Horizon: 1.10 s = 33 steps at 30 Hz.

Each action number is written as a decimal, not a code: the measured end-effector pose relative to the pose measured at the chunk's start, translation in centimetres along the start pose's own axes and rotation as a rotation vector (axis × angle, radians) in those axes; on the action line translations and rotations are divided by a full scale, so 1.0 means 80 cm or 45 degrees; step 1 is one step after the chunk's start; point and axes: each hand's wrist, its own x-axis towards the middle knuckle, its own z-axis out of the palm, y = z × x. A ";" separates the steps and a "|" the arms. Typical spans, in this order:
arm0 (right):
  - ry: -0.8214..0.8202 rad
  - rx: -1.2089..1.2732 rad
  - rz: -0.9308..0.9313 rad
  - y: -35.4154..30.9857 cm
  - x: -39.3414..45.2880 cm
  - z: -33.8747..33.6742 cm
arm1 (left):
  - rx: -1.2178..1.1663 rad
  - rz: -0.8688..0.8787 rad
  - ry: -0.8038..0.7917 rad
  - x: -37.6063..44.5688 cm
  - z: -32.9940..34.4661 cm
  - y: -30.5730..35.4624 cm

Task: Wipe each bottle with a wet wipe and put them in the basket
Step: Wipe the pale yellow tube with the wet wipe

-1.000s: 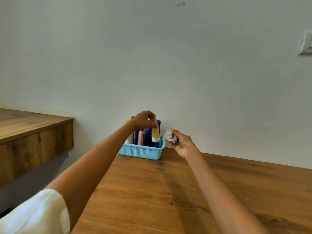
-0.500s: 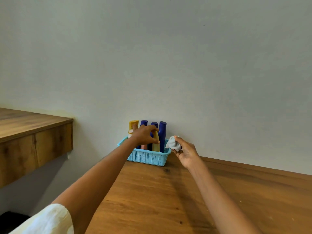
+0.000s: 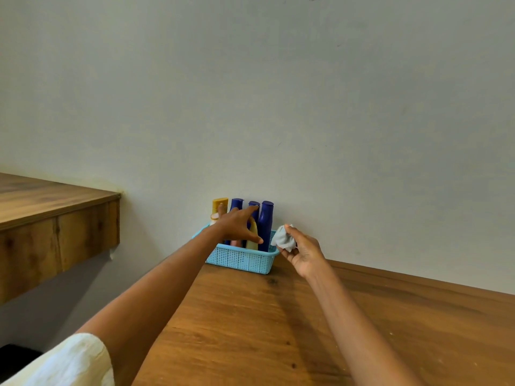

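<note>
Bottles stand upright in the blue basket (image 3: pixel 241 260) against the wall: a yellow-capped bottle (image 3: pixel 219 204) at its left end, then dark blue bottles (image 3: pixel 265 224), with a cream bottle (image 3: pixel 252 240) in front. They look like light, smooth, stiff plastic, likely slick once wiped; best gripped around the body. Over the basket, the left hand (image 3: pixel 237 225) spreads loose, fingers straight. Just right of the basket, the right hand (image 3: pixel 302 250) pinches the soft crumpled wet wipe (image 3: pixel 282 238)
</note>
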 end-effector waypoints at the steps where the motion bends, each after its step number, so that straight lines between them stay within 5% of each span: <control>1: -0.007 -0.012 0.009 -0.001 -0.003 0.000 | -0.001 -0.012 0.007 -0.002 -0.002 0.001; 7: -0.050 0.031 -0.023 -0.014 -0.032 0.002 | -0.179 -0.059 0.460 -0.036 -0.008 0.046; 9: -0.021 0.040 -0.115 -0.020 -0.044 0.000 | -0.491 -0.051 0.591 -0.055 -0.005 0.079; 12: 0.079 -0.046 -0.238 -0.024 -0.065 -0.013 | -1.330 -0.190 0.308 -0.088 -0.001 0.132; 15: 0.130 -0.177 -0.284 -0.027 -0.091 -0.040 | -1.781 -0.347 0.097 -0.115 0.006 0.183; 20: 0.222 -0.145 -0.237 -0.056 -0.157 -0.106 | -1.746 -0.502 0.156 -0.147 0.017 0.275; 24: 0.293 -0.473 -0.293 -0.097 -0.223 -0.191 | -1.597 -0.439 0.148 -0.184 0.023 0.373; 33: 0.981 -1.012 -0.584 -0.170 -0.400 -0.418 | -2.049 -0.258 -0.639 -0.283 0.044 0.624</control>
